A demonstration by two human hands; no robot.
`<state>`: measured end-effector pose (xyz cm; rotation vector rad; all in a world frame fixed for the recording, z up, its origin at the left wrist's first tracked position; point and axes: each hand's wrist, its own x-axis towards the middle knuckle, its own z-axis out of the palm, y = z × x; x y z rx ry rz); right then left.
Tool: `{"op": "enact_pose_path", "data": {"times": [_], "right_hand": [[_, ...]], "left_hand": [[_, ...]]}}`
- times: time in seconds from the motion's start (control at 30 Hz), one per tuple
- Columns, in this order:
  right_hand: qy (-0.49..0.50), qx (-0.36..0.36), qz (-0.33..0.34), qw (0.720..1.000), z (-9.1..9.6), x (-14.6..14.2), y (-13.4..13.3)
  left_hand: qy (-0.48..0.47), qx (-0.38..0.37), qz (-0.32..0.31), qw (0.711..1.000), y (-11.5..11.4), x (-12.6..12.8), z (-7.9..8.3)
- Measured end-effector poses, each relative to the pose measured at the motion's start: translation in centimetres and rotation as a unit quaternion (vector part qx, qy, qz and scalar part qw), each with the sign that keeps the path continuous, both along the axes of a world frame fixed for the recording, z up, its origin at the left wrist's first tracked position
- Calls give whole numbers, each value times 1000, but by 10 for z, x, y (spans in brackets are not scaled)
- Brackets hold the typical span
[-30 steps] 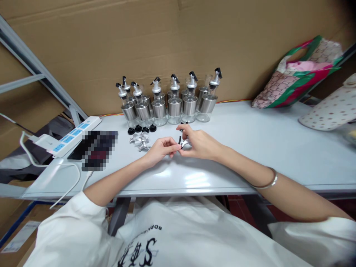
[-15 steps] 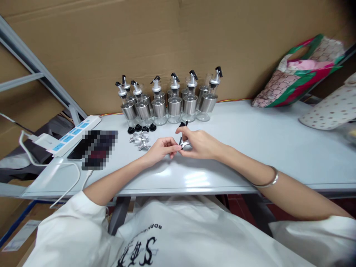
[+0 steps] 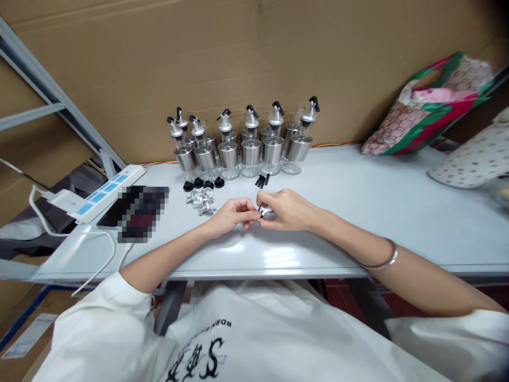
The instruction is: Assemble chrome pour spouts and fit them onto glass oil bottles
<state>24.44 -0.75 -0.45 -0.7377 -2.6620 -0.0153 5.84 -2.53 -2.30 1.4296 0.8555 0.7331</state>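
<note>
Fingers of my right hand (image 3: 289, 210) are closed round a silver pourer spout (image 3: 267, 211) with a small black flap (image 3: 260, 209) at its left end. The fingertips of my left hand (image 3: 234, 214) pinch at that same end, meeting the right fingertips; the exact contact is partly hidden. Beyond my hands lie several loose black flaps (image 3: 262, 181). To the left, several silver pourer spouts (image 3: 201, 200) are heaped together, with a row of black stoppers (image 3: 203, 184) just behind them.
Glass oil bottles (image 3: 251, 153) with steel sleeves stand along the back, the front ones topped with pourers. A power strip (image 3: 105, 193) and a pixelated phone-like object (image 3: 139, 212) are at left. A patterned bag (image 3: 421, 114) and a dotted white object (image 3: 469, 156) are at right.
My right index finger has come down from its raised position onto the black flap end of the spout. The loose black flaps behind show more fully now. My left hand has hardly moved.
</note>
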Motion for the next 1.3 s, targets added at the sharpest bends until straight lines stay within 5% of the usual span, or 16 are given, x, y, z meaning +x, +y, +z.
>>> {"op": "enact_pose_path", "data": {"times": [0.4,0.9,1.3], "right_hand": [[48,12,78,996,-1,1,-1],[70,-42,5,997,2,0,-2],[104,1,64,992,4,1,0]], "left_hand": [[4,-14,-18,1000,-3,2,2],[-50,-43,-21,998,2,-1,-7],[-76,-86,-11,993,-3,4,0]]}}
